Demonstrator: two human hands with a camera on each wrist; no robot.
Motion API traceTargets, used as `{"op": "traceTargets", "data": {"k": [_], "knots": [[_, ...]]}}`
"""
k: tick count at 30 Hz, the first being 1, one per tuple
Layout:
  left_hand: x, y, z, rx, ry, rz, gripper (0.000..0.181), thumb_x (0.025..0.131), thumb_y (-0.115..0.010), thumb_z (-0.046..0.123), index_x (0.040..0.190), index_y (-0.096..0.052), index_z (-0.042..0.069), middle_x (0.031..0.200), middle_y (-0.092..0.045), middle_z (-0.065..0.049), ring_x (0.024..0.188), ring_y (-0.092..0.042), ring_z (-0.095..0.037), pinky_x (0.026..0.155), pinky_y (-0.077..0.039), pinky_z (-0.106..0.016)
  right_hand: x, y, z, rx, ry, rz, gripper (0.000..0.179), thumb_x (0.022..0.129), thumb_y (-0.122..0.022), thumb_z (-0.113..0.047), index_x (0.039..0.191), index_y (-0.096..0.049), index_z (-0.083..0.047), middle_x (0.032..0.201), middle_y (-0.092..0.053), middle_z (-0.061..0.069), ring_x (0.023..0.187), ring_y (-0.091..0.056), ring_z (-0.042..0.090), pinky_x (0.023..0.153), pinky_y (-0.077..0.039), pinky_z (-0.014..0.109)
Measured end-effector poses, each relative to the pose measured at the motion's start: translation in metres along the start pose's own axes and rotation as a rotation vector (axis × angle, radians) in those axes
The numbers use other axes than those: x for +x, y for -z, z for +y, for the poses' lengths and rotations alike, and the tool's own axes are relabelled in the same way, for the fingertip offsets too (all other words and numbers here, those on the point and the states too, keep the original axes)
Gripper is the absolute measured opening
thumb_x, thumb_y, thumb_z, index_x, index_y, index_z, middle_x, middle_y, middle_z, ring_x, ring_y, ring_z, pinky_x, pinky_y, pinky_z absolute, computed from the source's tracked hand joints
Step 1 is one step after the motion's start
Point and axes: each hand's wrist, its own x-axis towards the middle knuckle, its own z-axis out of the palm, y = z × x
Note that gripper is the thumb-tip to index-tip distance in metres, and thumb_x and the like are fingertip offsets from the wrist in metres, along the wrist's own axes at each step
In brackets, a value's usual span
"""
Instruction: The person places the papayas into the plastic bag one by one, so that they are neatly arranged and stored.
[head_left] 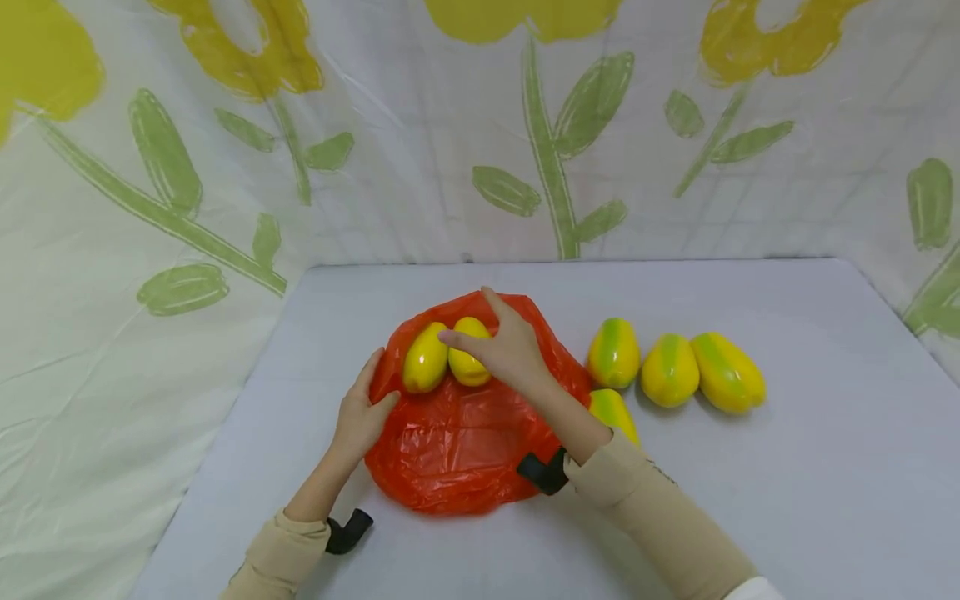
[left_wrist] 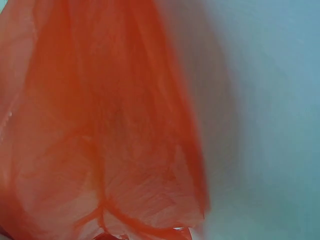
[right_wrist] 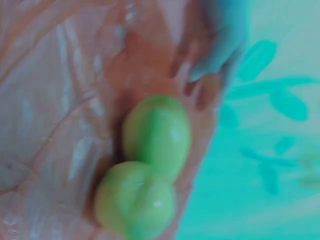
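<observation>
A red plastic bag (head_left: 457, 433) lies spread open on the table, two glossy yellow-green papayas in its far part. One papaya (head_left: 424, 358) leans left; the other (head_left: 471, 367) sits beside it, partly behind my right hand (head_left: 517, 350). That hand reaches over the bag with thumb and fingers spread, its thumb close above the papayas. My left hand (head_left: 360, 421) holds the bag's left rim, thumb on the inner side. The bag's side (left_wrist: 115, 125) fills much of the left wrist view. In the right wrist view, both papayas (right_wrist: 157, 135) touch each other.
Right of the bag, more papayas (head_left: 670, 371) lie on the pale table (head_left: 825, 467), one partly hidden by the right forearm. A cloth (head_left: 420, 167) painted with yellow flowers hangs behind the table. Black wrist mounts (head_left: 350, 532) stick out from both sleeves.
</observation>
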Motion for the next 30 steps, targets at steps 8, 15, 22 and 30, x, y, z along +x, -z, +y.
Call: {"op": "traceTargets", "data": {"k": [8, 15, 22, 30], "knots": [[-0.003, 0.007, 0.002, 0.033, 0.004, 0.013, 0.065, 0.097, -0.045, 0.004, 0.156, -0.017, 0.007, 0.157, -0.023, -0.02, 0.135, -0.032, -0.041, 0.107, -0.033, -0.057, -0.029, 0.011, -0.016, 0.01, 0.035, -0.063, 0.086, 0.083, -0.074, -0.042, 0.154, -0.031, -0.02, 0.155, -0.033, 0.002, 0.14, -0.03, 0.028, 0.107, -0.034, 0.057], [-0.002, 0.0, 0.001, 0.015, 0.002, 0.006, 0.065, 0.096, -0.046, 0.003, 0.155, -0.018, 0.006, 0.156, -0.025, -0.021, 0.133, -0.036, -0.041, 0.105, -0.036, -0.057, -0.056, 0.036, 0.007, -0.247, 0.044, -0.124, 0.092, 0.082, -0.073, -0.045, 0.154, -0.027, -0.012, 0.157, -0.029, 0.005, 0.142, -0.029, 0.029, 0.108, -0.032, 0.058], [-0.003, 0.0, 0.001, 0.018, 0.004, 0.013, 0.066, 0.096, -0.046, 0.003, 0.155, -0.018, 0.006, 0.155, -0.026, -0.021, 0.131, -0.037, -0.041, 0.104, -0.037, -0.057, -0.076, 0.059, 0.036, -0.366, 0.046, -0.103, 0.091, 0.086, -0.07, -0.04, 0.154, -0.021, -0.004, 0.158, -0.023, 0.017, 0.143, -0.023, 0.037, 0.106, -0.031, 0.063], [-0.003, 0.0, 0.002, 0.018, 0.001, 0.002, 0.066, 0.096, -0.045, 0.003, 0.155, -0.017, 0.006, 0.156, -0.025, -0.022, 0.131, -0.037, -0.042, 0.104, -0.037, -0.057, -0.095, 0.075, 0.068, -0.401, -0.015, -0.079, 0.1, 0.085, -0.072, -0.038, 0.153, -0.012, 0.003, 0.159, -0.01, 0.022, 0.143, -0.014, 0.043, 0.107, -0.023, 0.065]]}}
